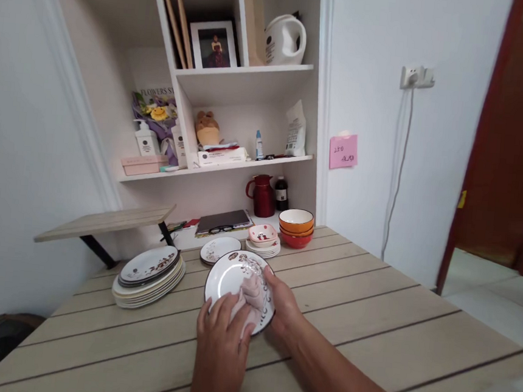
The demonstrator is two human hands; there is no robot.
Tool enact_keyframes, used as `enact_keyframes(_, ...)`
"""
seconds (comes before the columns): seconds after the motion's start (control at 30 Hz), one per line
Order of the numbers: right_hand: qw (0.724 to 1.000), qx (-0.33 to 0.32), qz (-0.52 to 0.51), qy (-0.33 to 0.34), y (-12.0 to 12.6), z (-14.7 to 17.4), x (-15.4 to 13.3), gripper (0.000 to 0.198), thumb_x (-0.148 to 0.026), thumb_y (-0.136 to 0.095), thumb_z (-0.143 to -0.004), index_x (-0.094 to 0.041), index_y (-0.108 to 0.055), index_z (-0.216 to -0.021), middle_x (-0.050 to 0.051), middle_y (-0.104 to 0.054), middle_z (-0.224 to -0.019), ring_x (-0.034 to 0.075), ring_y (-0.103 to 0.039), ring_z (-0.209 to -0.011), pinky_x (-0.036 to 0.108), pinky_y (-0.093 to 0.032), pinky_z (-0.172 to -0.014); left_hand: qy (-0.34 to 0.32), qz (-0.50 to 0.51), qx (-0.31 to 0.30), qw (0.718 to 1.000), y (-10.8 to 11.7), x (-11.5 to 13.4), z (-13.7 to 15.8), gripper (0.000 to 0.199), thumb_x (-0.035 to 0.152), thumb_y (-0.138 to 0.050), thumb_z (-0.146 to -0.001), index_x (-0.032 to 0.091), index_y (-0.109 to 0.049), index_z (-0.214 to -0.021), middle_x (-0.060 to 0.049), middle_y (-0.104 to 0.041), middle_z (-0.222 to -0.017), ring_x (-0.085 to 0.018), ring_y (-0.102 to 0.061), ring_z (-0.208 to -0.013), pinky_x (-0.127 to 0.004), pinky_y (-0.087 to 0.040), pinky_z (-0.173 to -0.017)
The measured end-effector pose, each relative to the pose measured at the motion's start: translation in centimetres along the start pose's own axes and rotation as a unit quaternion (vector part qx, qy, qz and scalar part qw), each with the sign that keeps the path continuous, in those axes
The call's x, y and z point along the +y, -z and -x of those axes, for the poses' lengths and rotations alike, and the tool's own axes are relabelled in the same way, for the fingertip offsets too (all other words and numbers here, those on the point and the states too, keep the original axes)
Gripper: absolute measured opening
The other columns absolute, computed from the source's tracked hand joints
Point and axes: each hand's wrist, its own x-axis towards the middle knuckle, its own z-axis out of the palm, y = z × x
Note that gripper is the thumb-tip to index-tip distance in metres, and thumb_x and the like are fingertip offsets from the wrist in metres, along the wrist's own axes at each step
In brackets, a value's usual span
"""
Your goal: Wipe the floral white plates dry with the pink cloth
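A white plate [221, 281] with a dark rim and a brown floral print is held tilted above the table. My right hand [285, 305] grips its right edge, thumb on the upper face and the other fingers mostly hidden beneath. Against the plate's face, my left hand [225, 324] presses a pale pink cloth [253, 296], fingers bent over its lower left part. Just behind is a smaller flat plate [220, 249] with a similar print. A stack of plates [149, 277] stands to the left, dark-rimmed ones on top of white ones.
Behind on the slatted table [354, 289] are small dishes [263, 239] and stacked orange and red bowls [296, 226]. A raised wooden shelf [107, 224] stands back left. A red jug [262, 197], a dark bottle [282, 193] and a dark notebook [223, 221] sit beneath the wall shelves.
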Motion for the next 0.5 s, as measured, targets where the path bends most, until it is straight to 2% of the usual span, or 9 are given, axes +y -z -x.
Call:
enact_keyframes(0.17, 0.997, -0.039, 0.064, 0.020, -0.4, 0.4, 2.5, 0.032, -0.036, -0.065, -0.081, -0.012, -0.066, -0.102, 0.010, -0.076, -0.086, 0.022, -0.072, -0.074, 0.033, -0.054, -0.073, 0.044, -0.077, -0.064, 0.994, -0.2, -0.3, 0.3, 0.038, 0.022, -0.050, -0.088, 0.035, -0.064, -0.119, -0.004, -0.059, -0.132, -0.027, -0.048, -0.124, -0.055, -0.028, -0.105)
enact_keyframes(0.27, 0.998, -0.031, 0.062, -0.001, -0.5, 0.4, 2.6, 0.033, -0.037, -0.061, -0.085, -0.010, -0.066, -0.104, 0.011, -0.076, -0.083, 0.023, -0.072, -0.074, 0.035, -0.054, -0.074, 0.091, -0.125, -0.053, 0.987, -0.4, -0.8, 0.1, 0.038, 0.023, -0.049, -0.088, 0.036, -0.063, -0.121, -0.007, -0.056, -0.135, -0.032, -0.046, -0.125, -0.061, -0.029, -0.102)
enact_keyframes(0.37, 0.999, 0.008, 0.033, -0.016, -0.3, 0.3, 1.7, 0.038, -0.039, -0.056, -0.087, -0.008, -0.064, -0.108, 0.013, -0.076, -0.082, 0.024, -0.072, -0.072, 0.038, -0.054, -0.076, 0.120, -0.142, -0.023, 0.982, -0.2, -1.0, -0.1, 0.037, 0.023, -0.048, -0.090, 0.032, -0.063, -0.122, -0.011, -0.058, -0.131, -0.032, -0.049, -0.122, -0.062, -0.030, -0.101)
enact_keyframes(0.5, 0.999, 0.038, 0.010, -0.006, 0.0, 0.0, 0.2, 0.043, -0.041, -0.054, -0.088, -0.006, -0.062, -0.112, 0.014, -0.076, -0.085, 0.025, -0.072, -0.076, 0.039, -0.054, -0.080, 0.065, -0.098, 0.004, 0.993, 0.2, -0.6, 0.3, 0.035, 0.023, -0.048, -0.090, 0.027, -0.064, -0.120, -0.011, -0.059, -0.129, -0.029, -0.049, -0.121, -0.053, -0.034, -0.101)
